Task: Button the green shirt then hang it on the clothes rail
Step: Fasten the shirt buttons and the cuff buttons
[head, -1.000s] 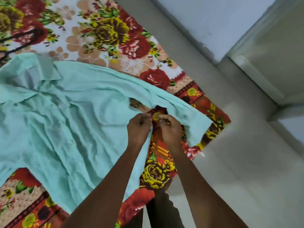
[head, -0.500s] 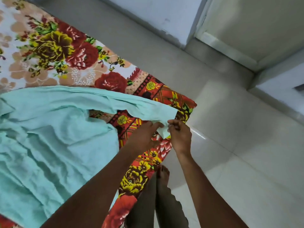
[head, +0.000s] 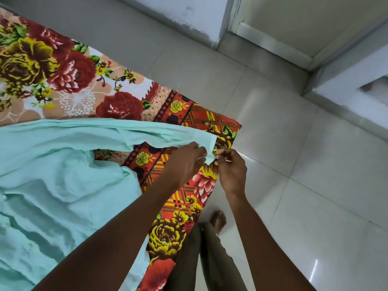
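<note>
Both hands pinch the green shirt (head: 63, 185) at its sleeve cuff. The left hand (head: 184, 162) grips just beside the right hand (head: 232, 169). Floral bedsheet (head: 84, 80) lies beneath the grip.

A pale green shirt (head: 63, 185) lies spread over most of the near and left part of a floral bedsheet (head: 69, 80), wrinkled and raised in folds. Its long sleeve (head: 130, 133) stretches right toward the sheet's corner, where both hands meet: the left hand (head: 184, 160) and the right hand (head: 232, 171) pinch the cuff, filling that corner. Beyond the sleeve, a wide band of bare sheet lies open. Right of the bed, the tiled floor (head: 304, 196) is open, bounded by a wall (head: 178, 11) and a door frame (head: 235, 19) at the top. A foot (head: 218, 220) and a trouser leg (head: 189, 259) stand just beside the bed's edge.
</note>
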